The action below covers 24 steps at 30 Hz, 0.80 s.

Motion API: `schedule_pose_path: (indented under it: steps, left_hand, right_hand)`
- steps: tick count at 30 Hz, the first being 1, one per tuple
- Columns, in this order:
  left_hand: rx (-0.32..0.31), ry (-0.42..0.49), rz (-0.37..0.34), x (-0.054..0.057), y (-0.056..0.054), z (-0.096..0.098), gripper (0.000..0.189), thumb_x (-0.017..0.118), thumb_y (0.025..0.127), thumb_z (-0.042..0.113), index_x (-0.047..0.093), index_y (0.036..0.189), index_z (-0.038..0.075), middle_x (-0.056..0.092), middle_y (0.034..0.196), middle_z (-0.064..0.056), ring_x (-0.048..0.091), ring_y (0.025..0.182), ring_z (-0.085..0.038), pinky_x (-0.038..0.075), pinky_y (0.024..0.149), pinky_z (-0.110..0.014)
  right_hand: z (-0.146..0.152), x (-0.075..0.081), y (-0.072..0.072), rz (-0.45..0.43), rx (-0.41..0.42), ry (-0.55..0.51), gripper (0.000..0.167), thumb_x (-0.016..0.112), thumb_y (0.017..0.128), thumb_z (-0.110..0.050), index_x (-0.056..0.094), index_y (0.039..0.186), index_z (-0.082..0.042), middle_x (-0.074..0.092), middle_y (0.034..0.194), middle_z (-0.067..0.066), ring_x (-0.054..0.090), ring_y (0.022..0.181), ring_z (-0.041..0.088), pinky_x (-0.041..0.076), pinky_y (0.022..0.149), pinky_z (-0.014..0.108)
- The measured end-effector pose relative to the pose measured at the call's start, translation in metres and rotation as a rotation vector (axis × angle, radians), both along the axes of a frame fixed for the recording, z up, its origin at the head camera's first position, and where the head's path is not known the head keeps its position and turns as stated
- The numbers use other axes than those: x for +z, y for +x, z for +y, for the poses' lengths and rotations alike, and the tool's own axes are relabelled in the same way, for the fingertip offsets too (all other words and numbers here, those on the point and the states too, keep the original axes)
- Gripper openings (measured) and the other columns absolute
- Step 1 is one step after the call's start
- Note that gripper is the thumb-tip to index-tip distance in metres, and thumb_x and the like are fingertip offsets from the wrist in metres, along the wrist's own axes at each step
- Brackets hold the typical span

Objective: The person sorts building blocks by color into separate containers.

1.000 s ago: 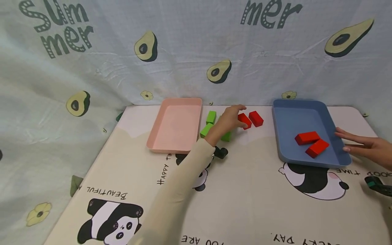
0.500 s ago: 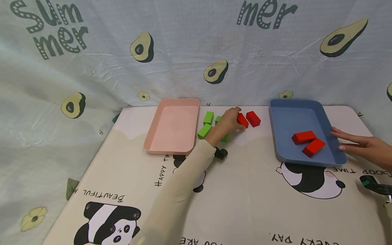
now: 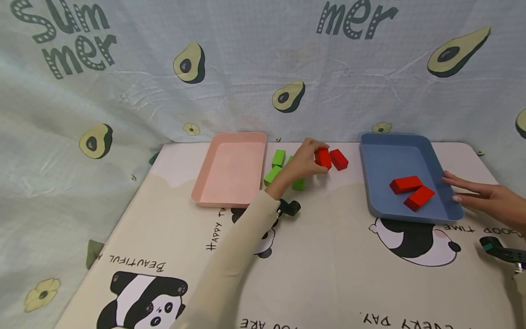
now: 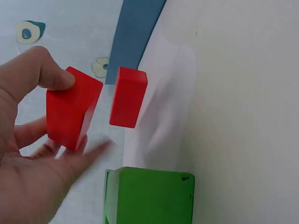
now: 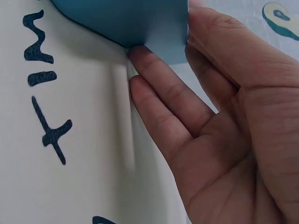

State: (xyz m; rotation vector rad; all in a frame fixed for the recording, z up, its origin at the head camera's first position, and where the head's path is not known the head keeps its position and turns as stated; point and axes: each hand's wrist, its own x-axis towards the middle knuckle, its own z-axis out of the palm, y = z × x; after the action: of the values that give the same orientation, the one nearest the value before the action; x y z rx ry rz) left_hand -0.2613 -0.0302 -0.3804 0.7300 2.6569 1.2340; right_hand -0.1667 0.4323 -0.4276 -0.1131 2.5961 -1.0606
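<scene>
My left hand (image 3: 302,163) pinches a red block (image 3: 323,158) between thumb and fingers. In the left wrist view the thumb presses the top of this block, with fingers below. A second red block (image 3: 339,160) lies just right of it. Several green blocks (image 3: 278,158) lie around my left wrist, some partly hidden by it. My right hand (image 3: 489,201) touches the right edge of a blue tray (image 3: 398,153) with its fingers extended. Inside that tray lie two red blocks (image 3: 405,184), one against the other. The right wrist view shows the fingertips (image 5: 140,53) against the tray's outer wall.
A pink tray (image 3: 234,169) without blocks stands left of the green blocks. The table carries a panda-print cloth (image 3: 328,265). Behind it hangs a curtain (image 3: 238,91) with avocado prints. A dark camera mount (image 3: 290,208) sits by the left wrist.
My left fingers have closed on the red block and raised it slightly from the table, tilting it. The right hand stays at the blue tray's edge. The head view has shifted a little.
</scene>
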Motion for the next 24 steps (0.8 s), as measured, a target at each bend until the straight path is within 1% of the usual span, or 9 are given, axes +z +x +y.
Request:
schedule_pose_path:
  steps: [1,2,4,6,11,14,16,17,24]
  left_hand:
    - [-0.006,0.017,0.002,0.001,0.001,-0.001,0.061,0.077,0.086,0.007,0.055,0.142,0.003,0.048,0.139,-0.013,0.048,0.123,-0.023,0.055,0.088,-0.023]
    - [-0.012,0.034,0.003,0.002,0.003,-0.002,0.061,0.077,0.086,0.006,0.055,0.143,0.002,0.047,0.14,-0.014,0.048,0.124,-0.023,0.055,0.089,-0.023]
    - [-0.026,0.075,-0.007,0.002,0.005,-0.004,0.061,0.076,0.086,0.004,0.054,0.143,0.003,0.047,0.142,-0.014,0.048,0.125,-0.024,0.055,0.091,-0.024]
    - [-0.041,0.127,-0.029,0.002,0.007,-0.007,0.061,0.075,0.087,0.003,0.053,0.144,0.004,0.049,0.143,-0.013,0.048,0.127,-0.024,0.055,0.093,-0.024]
    - [-0.074,0.283,-0.157,0.002,0.012,-0.012,0.06,0.074,0.088,-0.001,0.051,0.143,0.006,0.052,0.144,-0.008,0.053,0.126,-0.026,0.055,0.095,-0.026]
    - [-0.093,0.322,-0.211,0.002,0.015,-0.012,0.061,0.074,0.088,-0.002,0.051,0.144,0.006,0.052,0.144,-0.008,0.056,0.123,-0.026,0.057,0.093,-0.026]
    - [-0.105,0.33,-0.222,0.001,0.016,-0.012,0.061,0.074,0.088,-0.002,0.051,0.144,0.005,0.052,0.143,-0.009,0.058,0.12,-0.026,0.057,0.092,-0.026]
    - [-0.11,0.339,-0.229,0.0,0.017,-0.011,0.061,0.075,0.088,-0.003,0.051,0.144,0.004,0.053,0.142,-0.01,0.058,0.12,-0.025,0.057,0.091,-0.026]
    - [-0.121,0.386,-0.241,-0.002,0.02,-0.008,0.063,0.079,0.086,-0.001,0.053,0.143,0.004,0.056,0.139,-0.009,0.059,0.114,-0.021,0.057,0.09,-0.026]
  right_hand:
    - [0.0,0.0,0.0,-0.001,0.003,0.005,0.073,0.052,0.105,-0.049,0.01,0.163,-0.034,-0.015,0.163,-0.019,-0.014,0.146,0.056,0.002,0.101,0.086]
    - [0.0,0.0,-0.001,-0.004,0.002,0.007,0.073,0.052,0.104,-0.05,0.01,0.163,-0.035,-0.015,0.163,-0.018,-0.015,0.146,0.056,0.002,0.101,0.086]
    - [0.0,-0.001,-0.002,0.005,0.009,0.006,0.073,0.051,0.105,-0.048,0.01,0.163,-0.033,-0.016,0.165,-0.01,-0.015,0.146,0.056,0.002,0.1,0.086]
    - [0.0,-0.002,-0.002,0.012,0.006,0.005,0.072,0.051,0.105,-0.047,0.01,0.163,-0.032,-0.016,0.165,-0.009,-0.015,0.145,0.057,0.002,0.1,0.086]
    - [0.0,-0.003,-0.002,0.025,0.001,-0.003,0.071,0.051,0.106,-0.047,0.012,0.163,-0.031,-0.014,0.163,-0.016,-0.013,0.146,0.057,0.002,0.101,0.086]
    - [0.0,-0.002,-0.001,0.032,0.002,-0.007,0.071,0.052,0.106,-0.045,0.012,0.163,-0.03,-0.014,0.163,-0.017,-0.013,0.146,0.057,0.002,0.101,0.085]
    - [0.0,-0.002,0.0,0.034,0.006,-0.011,0.07,0.051,0.106,-0.044,0.012,0.163,-0.029,-0.013,0.164,-0.016,-0.013,0.146,0.057,0.001,0.102,0.085]
    - [-0.001,-0.001,0.0,0.032,0.006,-0.013,0.07,0.051,0.106,-0.044,0.012,0.163,-0.028,-0.013,0.163,-0.018,-0.013,0.146,0.056,0.001,0.102,0.085]
    - [-0.004,0.002,0.003,0.015,0.002,-0.05,0.071,0.053,0.105,-0.044,0.014,0.163,-0.032,-0.003,0.154,-0.038,-0.019,0.148,0.048,-0.002,0.105,0.083]
